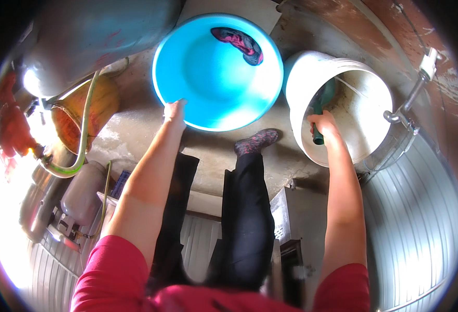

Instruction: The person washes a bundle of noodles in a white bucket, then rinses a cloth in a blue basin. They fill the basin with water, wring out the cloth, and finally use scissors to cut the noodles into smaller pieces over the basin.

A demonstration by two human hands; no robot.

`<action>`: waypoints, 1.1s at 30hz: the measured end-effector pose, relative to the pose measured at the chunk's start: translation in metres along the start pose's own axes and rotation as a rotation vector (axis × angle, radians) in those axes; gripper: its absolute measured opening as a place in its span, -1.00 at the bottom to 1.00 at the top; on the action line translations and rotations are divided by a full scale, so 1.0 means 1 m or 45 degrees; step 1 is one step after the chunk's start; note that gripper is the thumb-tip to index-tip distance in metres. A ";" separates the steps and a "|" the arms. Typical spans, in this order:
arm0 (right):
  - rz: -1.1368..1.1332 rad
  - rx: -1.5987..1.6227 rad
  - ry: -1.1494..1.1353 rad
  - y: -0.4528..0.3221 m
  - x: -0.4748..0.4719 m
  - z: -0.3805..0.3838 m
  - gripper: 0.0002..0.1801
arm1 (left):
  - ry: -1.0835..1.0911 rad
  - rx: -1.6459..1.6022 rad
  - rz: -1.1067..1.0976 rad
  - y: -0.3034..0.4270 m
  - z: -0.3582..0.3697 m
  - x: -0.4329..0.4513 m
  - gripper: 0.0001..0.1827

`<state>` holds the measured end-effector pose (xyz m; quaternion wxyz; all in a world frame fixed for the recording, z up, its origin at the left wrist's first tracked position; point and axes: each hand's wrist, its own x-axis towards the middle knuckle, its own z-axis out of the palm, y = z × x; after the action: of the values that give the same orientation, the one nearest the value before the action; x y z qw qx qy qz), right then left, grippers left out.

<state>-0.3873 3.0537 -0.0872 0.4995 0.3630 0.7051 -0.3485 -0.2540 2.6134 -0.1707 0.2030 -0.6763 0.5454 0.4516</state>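
Observation:
My left hand (174, 113) grips the near-left rim of a round blue plastic basin (209, 74). A crumpled dark grey and pink cloth (240, 45) lies against the basin's far right wall. To the right, my right hand (325, 124) reaches into a large white plastic bucket (363, 105), fingers wrapped around the green handle (318, 134) of what looks like a dipper. The dipper's far end sits in shadow near the bucket's inner wall, so its shape is partly hidden. My foot in a patterned sock (257, 141) shows between basin and bucket.
A metal tap (402, 117) on a pipe stands by the bucket's right side. At left are a large blue-grey barrel (108, 35), an orange bucket (86, 109) and a pale green hose (86, 132). Corrugated metal sheeting (412, 210) curves along the right.

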 end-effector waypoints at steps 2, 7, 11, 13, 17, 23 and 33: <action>-0.029 0.418 -0.073 0.021 -0.009 -0.004 -0.77 | -0.010 0.049 0.124 -0.002 0.007 -0.004 -0.66; -0.086 0.905 -0.147 0.051 -0.079 -0.032 -0.67 | -0.351 -0.300 0.184 0.028 0.041 -0.087 -0.70; -0.173 0.937 -0.092 0.066 -0.156 -0.042 -0.45 | -0.715 -0.443 0.138 0.060 0.072 -0.136 -0.68; -0.313 0.957 -0.169 0.079 -0.184 -0.043 -0.42 | -0.833 -0.458 0.134 0.074 0.088 -0.154 -0.64; -0.239 1.022 -0.170 0.081 -0.245 -0.030 -0.38 | -1.073 -0.607 0.087 0.095 0.113 -0.184 -0.56; -0.201 0.895 -0.011 0.077 -0.297 0.022 -0.34 | -1.302 -0.722 -0.042 0.099 0.134 -0.213 -0.55; -0.413 0.547 0.235 0.083 -0.310 0.079 -0.28 | -1.230 -0.854 0.039 0.052 0.138 -0.178 -0.69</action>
<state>-0.2068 2.9768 0.1788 0.2828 0.3732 0.7064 -0.5308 -0.3550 2.8014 -0.0817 0.1969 -0.4131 0.2282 0.8593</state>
